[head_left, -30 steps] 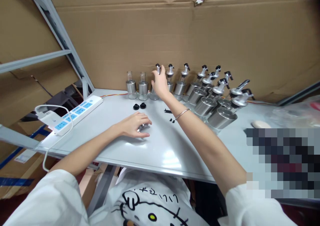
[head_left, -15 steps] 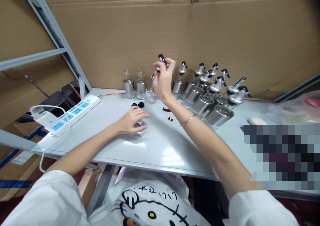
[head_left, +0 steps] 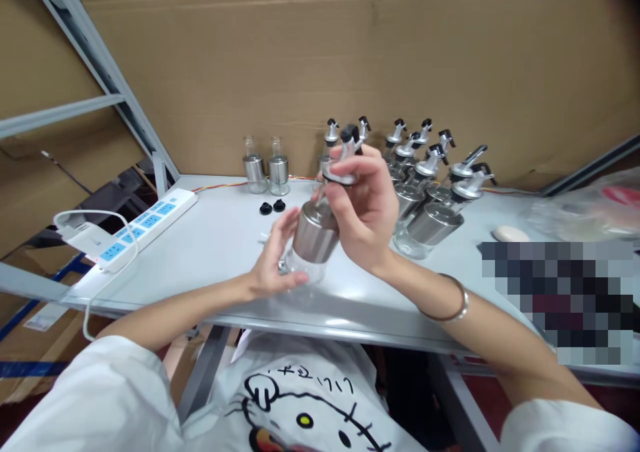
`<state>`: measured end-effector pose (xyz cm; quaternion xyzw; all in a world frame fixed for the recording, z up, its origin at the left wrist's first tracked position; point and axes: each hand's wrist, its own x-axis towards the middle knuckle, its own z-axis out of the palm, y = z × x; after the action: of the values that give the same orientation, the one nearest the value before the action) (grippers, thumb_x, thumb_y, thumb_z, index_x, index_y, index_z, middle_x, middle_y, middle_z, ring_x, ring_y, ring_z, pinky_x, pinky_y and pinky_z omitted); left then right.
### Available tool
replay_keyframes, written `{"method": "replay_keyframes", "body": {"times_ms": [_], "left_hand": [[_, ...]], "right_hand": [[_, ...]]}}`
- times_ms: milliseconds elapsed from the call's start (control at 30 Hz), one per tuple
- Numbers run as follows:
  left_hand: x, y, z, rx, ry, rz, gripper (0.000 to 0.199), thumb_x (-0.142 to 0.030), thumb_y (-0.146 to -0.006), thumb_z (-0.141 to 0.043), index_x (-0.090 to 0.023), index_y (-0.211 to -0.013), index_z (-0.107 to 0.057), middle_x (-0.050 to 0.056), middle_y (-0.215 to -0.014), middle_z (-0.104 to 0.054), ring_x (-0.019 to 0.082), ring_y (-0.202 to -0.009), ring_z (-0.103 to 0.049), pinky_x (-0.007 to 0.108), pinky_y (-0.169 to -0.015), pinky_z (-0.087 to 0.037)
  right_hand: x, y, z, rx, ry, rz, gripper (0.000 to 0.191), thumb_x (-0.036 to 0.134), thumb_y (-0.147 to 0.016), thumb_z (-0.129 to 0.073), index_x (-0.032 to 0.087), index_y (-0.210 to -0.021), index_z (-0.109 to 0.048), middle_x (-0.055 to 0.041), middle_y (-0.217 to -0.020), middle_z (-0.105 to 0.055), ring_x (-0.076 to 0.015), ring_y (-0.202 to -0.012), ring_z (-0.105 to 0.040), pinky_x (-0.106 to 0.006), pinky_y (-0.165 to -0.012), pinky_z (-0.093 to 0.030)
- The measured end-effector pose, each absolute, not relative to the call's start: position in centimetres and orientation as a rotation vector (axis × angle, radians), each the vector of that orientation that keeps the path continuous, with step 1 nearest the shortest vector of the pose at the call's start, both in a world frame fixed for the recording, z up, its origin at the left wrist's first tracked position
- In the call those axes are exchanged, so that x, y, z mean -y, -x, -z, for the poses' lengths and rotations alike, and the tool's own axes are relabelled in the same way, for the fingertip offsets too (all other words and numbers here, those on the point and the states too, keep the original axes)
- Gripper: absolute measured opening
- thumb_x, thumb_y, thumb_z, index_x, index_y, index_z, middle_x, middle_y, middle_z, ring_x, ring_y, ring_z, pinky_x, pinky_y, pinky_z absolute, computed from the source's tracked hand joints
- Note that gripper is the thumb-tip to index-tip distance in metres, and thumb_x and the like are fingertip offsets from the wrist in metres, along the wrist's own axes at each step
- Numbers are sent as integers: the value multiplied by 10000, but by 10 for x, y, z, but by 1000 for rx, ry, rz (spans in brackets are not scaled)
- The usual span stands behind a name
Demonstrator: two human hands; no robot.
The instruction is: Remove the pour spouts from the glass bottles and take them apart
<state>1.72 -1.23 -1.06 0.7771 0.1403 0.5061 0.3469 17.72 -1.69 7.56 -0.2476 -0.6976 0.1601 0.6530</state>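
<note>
My right hand (head_left: 369, 215) is closed around the silver collar of a black-tipped pour spout (head_left: 347, 151) on an oil bottle (head_left: 315, 235). This bottle has a metal sleeve over clear glass and leans with its top to the right, above the front of the table. My left hand (head_left: 275, 262) cups its lower left side, thumb across the glass base and fingers along the sleeve; how firmly it grips is unclear. A small silver piece (head_left: 281, 265) shows between thumb and fingers. Two black stoppers (head_left: 273, 207) lie beyond my left hand.
Two spoutless bottles (head_left: 265, 172) stand against the cardboard wall (head_left: 225, 72). Several bottles with spouts (head_left: 435, 222) crowd the right side. A white power strip (head_left: 150, 229) lies on the left. A pale oval object (head_left: 510, 234) and a plastic bag (head_left: 590, 212) are at right.
My right hand has come down and towards me from the back row, bringing the spouted bottle to the front. My left hand has turned from lying near the table to cupping the bottle's base.
</note>
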Motion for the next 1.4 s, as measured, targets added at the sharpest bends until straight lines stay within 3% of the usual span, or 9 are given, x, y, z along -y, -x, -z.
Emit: {"method": "replay_keyframes", "body": {"times_ms": [100,267,400,500,767,933,1200,1400], "left_hand": [[29,-24,10,-428,-1972,-1027,892,-541,-697,-725,-222,-1408,-291,134,-1441,-403,331,-1303,-434,472,-1086,-379],[38,-29,7,-633,-1863,-644,618,-405,-658,-769,-161,-1174,-530,84,-1146,-630,265,-1069,-592,411,-974,-468],[34,-30,12,-661,-1824,-520,700,-407,-600,-812,-167,-1190,-522,90,-1117,-639,288,-1073,-582,452,-958,-463],[31,-31,15,-594,-1824,-459,750,-419,-613,-813,-183,-1247,-490,102,-1200,-605,308,-1134,-552,484,-980,-444],[32,-32,6,-512,-1882,-401,699,-322,-693,-770,-203,-1296,-439,87,-1273,-568,295,-1202,-527,420,-1005,-444],[35,-32,5,-545,-1901,-385,646,-319,-663,-779,-196,-1234,-503,60,-1220,-601,288,-1153,-562,382,-958,-474],[33,-29,10,-559,-1928,-363,541,-336,-663,-775,-196,-1135,-554,49,-1108,-643,275,-1078,-590,387,-926,-494],[32,-30,9,-518,-1942,-319,562,-362,-658,-775,-192,-1139,-540,48,-1097,-623,274,-1064,-591,371,-906,-505]], "right_hand": [[34,-177,-68,1521,503,-381,163,316,-869,-564,247,-1007,-512,-71,-1089,-470,-232,-1086,-533,-457,-872,-514],[44,-180,-51,1503,422,-467,294,280,-822,-635,267,-1028,-426,-58,-1083,-464,-235,-1098,-541,-463,-853,-527],[49,-183,-41,1463,467,-656,423,304,-828,-644,309,-1146,-365,-55,-1169,-438,-176,-922,-613,-391,-741,-574],[54,-187,-40,1468,534,-819,474,343,-840,-640,323,-1213,-347,-59,-1167,-482,-151,-820,-635,-357,-696,-579],[72,-200,-35,1602,555,-1060,309,411,-909,-544,249,-1164,-479,-59,-990,-632,-174,-897,-624,-342,-773,-521],[75,-202,-27,1708,517,-1036,459,471,-924,-478,238,-1309,-386,-65,-971,-607,-187,-873,-589,-354,-764,-498],[79,-205,-42,1755,593,-1055,278,425,-950,-426,225,-1143,-454,-67,-964,-579,-188,-881,-579,-355,-768,-492],[80,-199,-36,1768,645,-939,337,520,-940,-394,234,-1117,-402,-31,-818,-543,-156,-692,-529,-317,-615,-465]]}}
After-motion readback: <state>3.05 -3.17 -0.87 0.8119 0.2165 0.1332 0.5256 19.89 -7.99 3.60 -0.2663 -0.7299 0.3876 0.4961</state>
